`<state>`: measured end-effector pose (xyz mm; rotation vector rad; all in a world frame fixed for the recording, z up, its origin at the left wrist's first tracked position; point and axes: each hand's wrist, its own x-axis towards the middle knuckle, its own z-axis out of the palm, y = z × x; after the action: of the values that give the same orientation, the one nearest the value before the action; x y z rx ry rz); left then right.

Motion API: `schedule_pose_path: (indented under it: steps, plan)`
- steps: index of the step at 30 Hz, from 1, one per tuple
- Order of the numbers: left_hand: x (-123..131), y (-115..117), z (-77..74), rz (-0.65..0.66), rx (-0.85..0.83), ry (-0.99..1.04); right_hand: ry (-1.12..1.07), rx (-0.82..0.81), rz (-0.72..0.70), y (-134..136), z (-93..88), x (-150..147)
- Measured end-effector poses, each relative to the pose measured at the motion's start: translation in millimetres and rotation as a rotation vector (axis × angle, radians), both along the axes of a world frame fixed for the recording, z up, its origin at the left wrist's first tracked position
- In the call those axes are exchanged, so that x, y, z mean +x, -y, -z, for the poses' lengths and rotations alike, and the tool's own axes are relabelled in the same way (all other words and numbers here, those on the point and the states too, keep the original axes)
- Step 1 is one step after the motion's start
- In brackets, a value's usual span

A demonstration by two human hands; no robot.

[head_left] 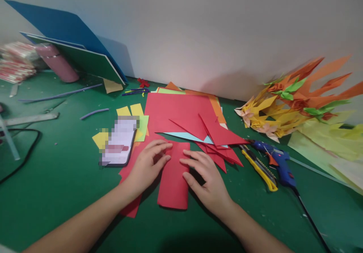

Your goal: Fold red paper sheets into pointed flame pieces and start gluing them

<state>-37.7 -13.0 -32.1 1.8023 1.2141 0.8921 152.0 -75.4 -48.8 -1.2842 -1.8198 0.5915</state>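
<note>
A folded red paper strip point(173, 185) lies lengthwise on the green table in front of me. At its upper left edge rest the fingertips of my left hand point(149, 162), thumb and fingers apart. My right hand point(205, 175) touches the strip's right edge with spread fingers. Under my left hand is another red paper piece point(132, 207). Beyond the strip lies a stack of red paper sheets point(178, 109) with orange and light blue layers showing. Several pointed red folded pieces point(224, 135) overlap its right front corner.
A phone point(119, 143) lies on yellow and green paper pieces at left. To the right are a yellow cutter knife point(259, 169), a blue glue gun point(280, 162) and an orange-yellow paper craft point(300, 98). A pink bottle point(58, 64) and blue board point(70, 26) stand back left.
</note>
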Motion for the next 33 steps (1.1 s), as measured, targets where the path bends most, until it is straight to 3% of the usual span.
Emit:
schedule_pose_path:
  steps: [13,33]
  plan:
    - [-9.3,-1.3,-6.7,0.166,-0.131,-0.071,0.118,0.075,-0.014,-3.6,7.7,1.9]
    - [-9.3,-0.4,-0.4,0.184,-0.074,-0.147,0.375,0.095,-0.107,-1.5,4.0,0.6]
